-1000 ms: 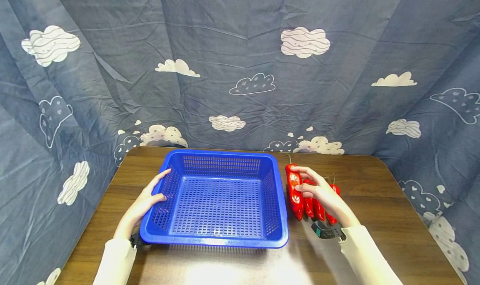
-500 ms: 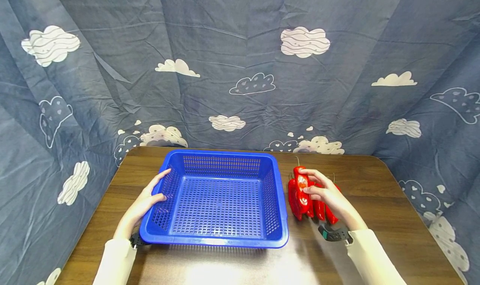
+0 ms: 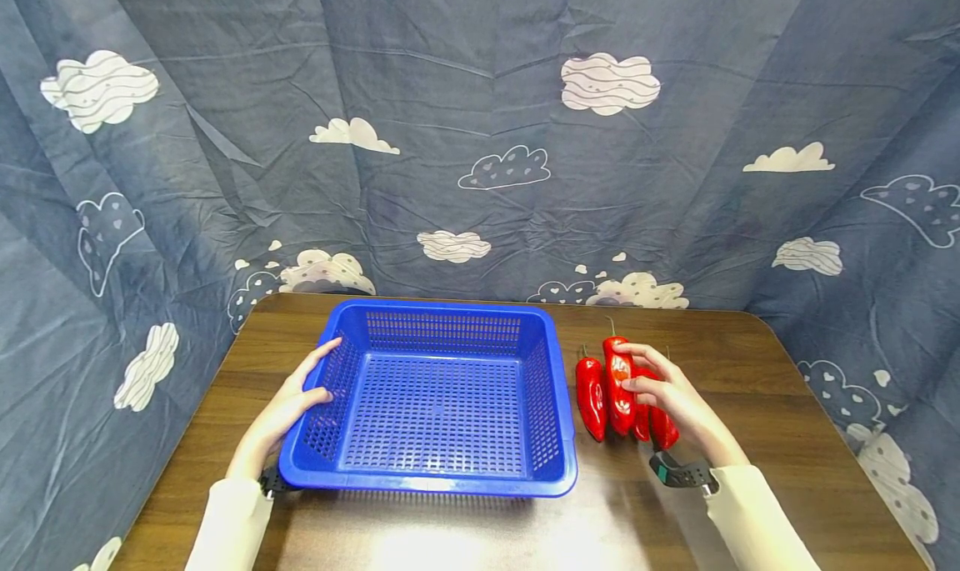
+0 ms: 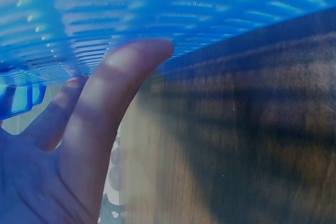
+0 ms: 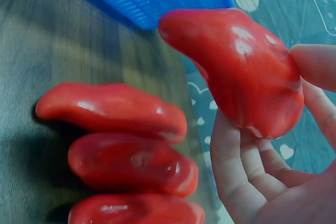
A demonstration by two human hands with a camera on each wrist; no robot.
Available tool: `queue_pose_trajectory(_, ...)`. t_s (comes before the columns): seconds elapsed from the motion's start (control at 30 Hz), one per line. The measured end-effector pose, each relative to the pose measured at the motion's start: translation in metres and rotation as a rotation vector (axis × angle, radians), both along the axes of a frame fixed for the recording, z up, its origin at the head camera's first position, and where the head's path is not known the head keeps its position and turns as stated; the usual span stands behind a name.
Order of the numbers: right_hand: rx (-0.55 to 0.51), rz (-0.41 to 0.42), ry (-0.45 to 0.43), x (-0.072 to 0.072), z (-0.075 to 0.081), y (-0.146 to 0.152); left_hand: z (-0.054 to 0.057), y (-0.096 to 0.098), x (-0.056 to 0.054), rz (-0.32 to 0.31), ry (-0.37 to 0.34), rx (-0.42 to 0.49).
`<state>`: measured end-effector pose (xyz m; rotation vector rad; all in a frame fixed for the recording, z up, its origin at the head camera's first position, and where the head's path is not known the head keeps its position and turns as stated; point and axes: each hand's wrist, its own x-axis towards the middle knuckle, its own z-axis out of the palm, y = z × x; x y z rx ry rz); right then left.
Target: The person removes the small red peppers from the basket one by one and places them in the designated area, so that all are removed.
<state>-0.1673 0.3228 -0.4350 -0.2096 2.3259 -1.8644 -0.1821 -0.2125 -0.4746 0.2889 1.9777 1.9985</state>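
Observation:
A blue plastic basket (image 3: pixel 438 413) with slotted walls stands on the table. My left hand (image 3: pixel 288 404) holds it by the left rim, thumb and a finger reaching over the edge. Up close in the left wrist view, the thumb (image 4: pixel 102 93) lies against the slotted blue wall. Right of the basket, my right hand (image 3: pixel 663 388) pinches a long red pepper (image 3: pixel 619 388) between thumb and fingers; the right wrist view shows this pepper (image 5: pixel 247 72) raised above the others. One red pepper (image 3: pixel 591 400) lies beside the basket, and two more (image 3: pixel 663 428) are partly hidden under the hand.
A brown wooden table (image 3: pixel 757 438) carries everything. Behind it hangs a dark blue-grey curtain (image 3: pixel 480 96) printed with white clouds. Each wrist wears a black band, and bright glare (image 3: pixel 442 546) lies near the front.
The right hand has shifted right with its pepper, away from the basket, uncovering the pepper beside the basket. My left hand and the basket have stayed in place.

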Motion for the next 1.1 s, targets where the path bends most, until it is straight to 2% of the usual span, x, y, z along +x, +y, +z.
queue_pose_trajectory(0.23,-0.072,-0.006,-0.017,0.002,-0.005,0.011,0.0,0.0,0.0,0.001,0.007,-0.005)
queue_pose_trajectory(0.7,-0.18,-0.005,0.032,0.009,-0.01,0.033,0.0,0.0,-0.001,-0.006,-0.01,0.014)
queue_pose_trajectory(0.83,-0.182,0.01,0.066,0.007,-0.02,0.046,0.0,0.0,-0.001,-0.008,-0.006,0.017)
queue_pose_trajectory(0.97,-0.218,0.049,0.113,0.001,-0.041,0.065,0.0,0.0,-0.001,-0.006,0.001,0.009)
queue_pose_trajectory(1.1,-0.232,0.047,0.118,0.004,-0.043,0.07,0.0,0.0,0.0,0.0,-0.001,-0.005)
